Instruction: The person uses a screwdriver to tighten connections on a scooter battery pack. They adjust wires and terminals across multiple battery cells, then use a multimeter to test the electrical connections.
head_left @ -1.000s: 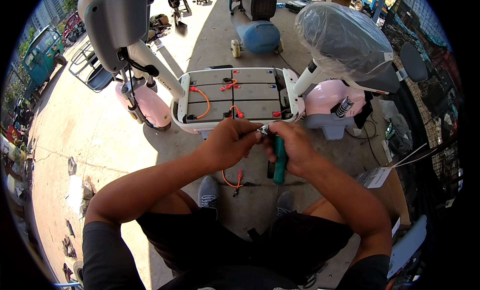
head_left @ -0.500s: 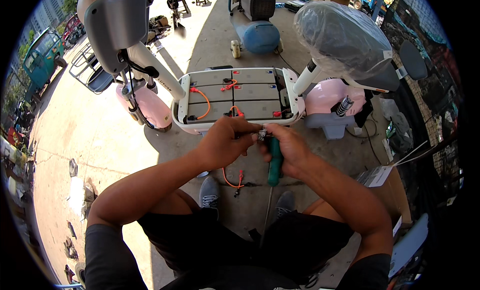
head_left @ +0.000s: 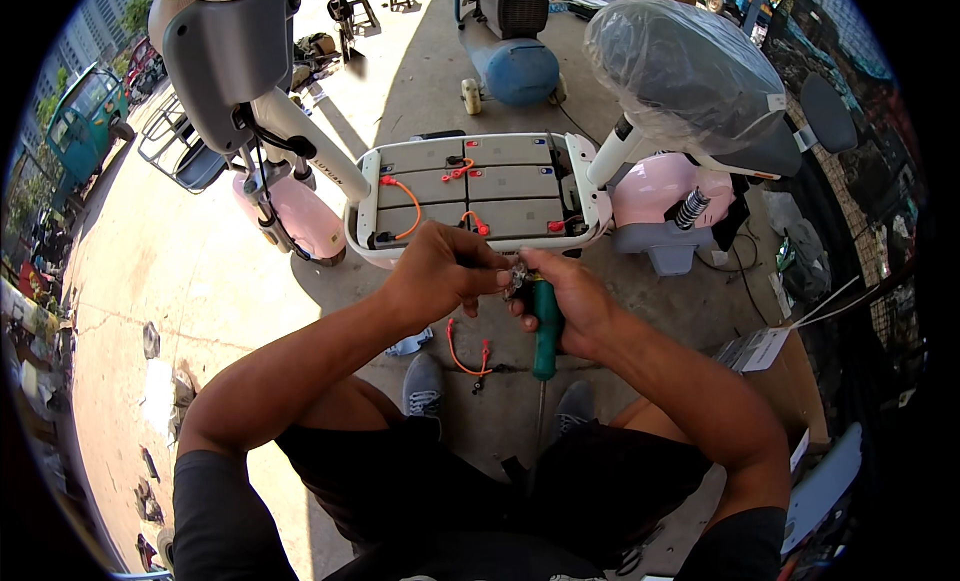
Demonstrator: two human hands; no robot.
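Both hands meet just in front of the scooter's battery tray. My right hand is closed round a screwdriver with a green handle, its long shaft pointing down toward my lap. Small silvery metal pieces sit at my fingertips; they look like screws or nuts, too small to tell apart. My left hand pinches at them with thumb and fingers. Beyond lies the white-rimmed tray, filled with several grey batteries. An orange cable with red and black end caps joins terminals on the left.
Pink wheel covers flank the tray, with the wrapped seat at upper right. A loose orange cable lies on the ground by my left shoe. A blue compressor stands behind; a cardboard box is at right.
My hands have shifted slightly left, still together at the small metal pieces. The screwdriver has turned to a more upright angle. More of the loose cable shows below my hands.
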